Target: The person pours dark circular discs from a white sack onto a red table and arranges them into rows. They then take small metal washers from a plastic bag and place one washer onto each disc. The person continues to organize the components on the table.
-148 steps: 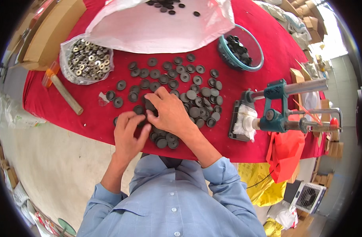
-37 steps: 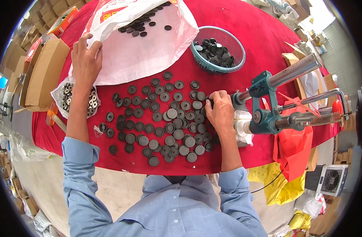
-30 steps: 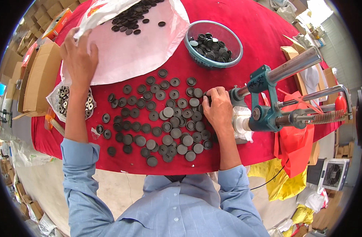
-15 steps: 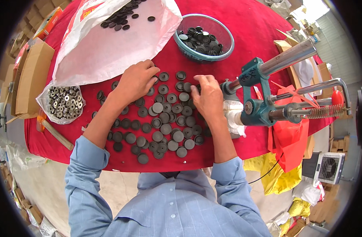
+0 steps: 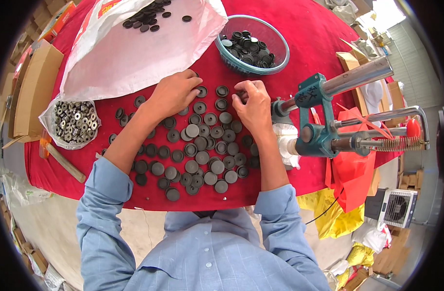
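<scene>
Dark round caps [image 5: 197, 155] lie spread flat on the red cloth [image 5: 309, 39], mid-table, in a loose patch w/ no clear long axis; most sit open side or flat face up, can't tell which for each. Left hand [image 5: 173, 94] rests palm-down at the patch's far edge, fingers curled onto a cap or two, partly closed; what it grips is hidden under the fingers. Right hand [image 5: 253, 104] is at the patch's right far corner, fingers pinched together near a small dark piece, just beside the teal hand press [image 5: 319, 126], whose steel lever runs up-right. Beyond: clear blue-rimmed bowl [image 5: 253, 43] full of caps; white plastic sack [image 5: 134, 48] lying flat, red-orange print at its far-left corner, more caps on top. Left: clear bag of metal washers [image 5: 74, 121], wooden stick [image 5: 62, 162] just nearer, brown carton [image 5: 35, 92] long axis running away from the person. Vs. half a sec ago: both hands sit slightly farther up the patch, left hand closer to the sack's edge, view shifted a bit.
</scene>
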The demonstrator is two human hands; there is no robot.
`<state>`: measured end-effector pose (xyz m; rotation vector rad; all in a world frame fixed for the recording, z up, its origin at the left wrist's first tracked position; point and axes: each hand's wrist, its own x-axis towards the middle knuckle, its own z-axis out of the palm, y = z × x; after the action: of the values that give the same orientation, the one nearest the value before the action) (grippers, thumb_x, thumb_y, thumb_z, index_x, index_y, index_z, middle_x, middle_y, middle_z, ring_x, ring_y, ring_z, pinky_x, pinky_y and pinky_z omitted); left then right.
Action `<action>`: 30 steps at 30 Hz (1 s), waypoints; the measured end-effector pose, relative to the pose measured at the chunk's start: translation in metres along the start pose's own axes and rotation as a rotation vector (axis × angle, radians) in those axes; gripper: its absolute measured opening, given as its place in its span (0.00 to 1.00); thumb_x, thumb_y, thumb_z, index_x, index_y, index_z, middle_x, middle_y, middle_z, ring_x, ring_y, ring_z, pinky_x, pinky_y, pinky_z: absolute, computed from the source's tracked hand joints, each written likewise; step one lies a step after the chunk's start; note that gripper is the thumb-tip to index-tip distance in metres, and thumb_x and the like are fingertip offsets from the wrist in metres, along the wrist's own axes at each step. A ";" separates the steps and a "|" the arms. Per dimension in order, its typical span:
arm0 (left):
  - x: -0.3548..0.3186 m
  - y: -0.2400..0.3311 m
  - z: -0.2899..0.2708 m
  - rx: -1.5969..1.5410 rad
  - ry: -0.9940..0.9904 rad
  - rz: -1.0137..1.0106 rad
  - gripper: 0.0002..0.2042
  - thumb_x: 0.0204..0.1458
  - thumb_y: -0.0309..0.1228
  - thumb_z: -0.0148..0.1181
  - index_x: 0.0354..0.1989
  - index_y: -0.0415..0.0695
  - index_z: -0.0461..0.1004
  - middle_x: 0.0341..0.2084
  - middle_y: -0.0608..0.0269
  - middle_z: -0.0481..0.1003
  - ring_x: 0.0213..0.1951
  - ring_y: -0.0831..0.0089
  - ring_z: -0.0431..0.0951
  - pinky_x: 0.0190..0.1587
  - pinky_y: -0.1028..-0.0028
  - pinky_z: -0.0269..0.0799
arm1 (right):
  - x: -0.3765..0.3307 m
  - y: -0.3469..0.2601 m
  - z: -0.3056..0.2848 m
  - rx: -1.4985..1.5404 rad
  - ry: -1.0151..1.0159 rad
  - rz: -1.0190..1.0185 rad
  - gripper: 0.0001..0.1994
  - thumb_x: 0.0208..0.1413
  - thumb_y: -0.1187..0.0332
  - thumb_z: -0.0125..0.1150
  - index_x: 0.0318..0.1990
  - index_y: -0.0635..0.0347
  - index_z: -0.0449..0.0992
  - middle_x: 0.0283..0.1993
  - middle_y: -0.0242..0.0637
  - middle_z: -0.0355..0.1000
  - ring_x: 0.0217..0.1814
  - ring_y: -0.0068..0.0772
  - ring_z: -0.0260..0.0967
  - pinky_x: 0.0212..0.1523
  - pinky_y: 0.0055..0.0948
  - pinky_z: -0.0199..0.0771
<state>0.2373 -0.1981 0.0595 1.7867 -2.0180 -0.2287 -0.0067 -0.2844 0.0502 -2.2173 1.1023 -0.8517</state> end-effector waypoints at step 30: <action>-0.021 0.043 0.023 -0.123 -0.041 0.167 0.15 0.51 0.31 0.75 0.46 0.40 0.84 0.43 0.55 0.76 0.46 0.55 0.81 0.49 0.57 0.79 | -0.040 -0.017 -0.005 -0.105 -0.198 -0.120 0.15 0.55 0.69 0.73 0.49 0.64 0.83 0.45 0.50 0.79 0.44 0.52 0.81 0.48 0.48 0.82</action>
<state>0.1907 -0.1742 0.0518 1.5423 -2.1196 -0.3321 -0.0206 -0.2426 0.0530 -2.4158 0.9476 -0.6171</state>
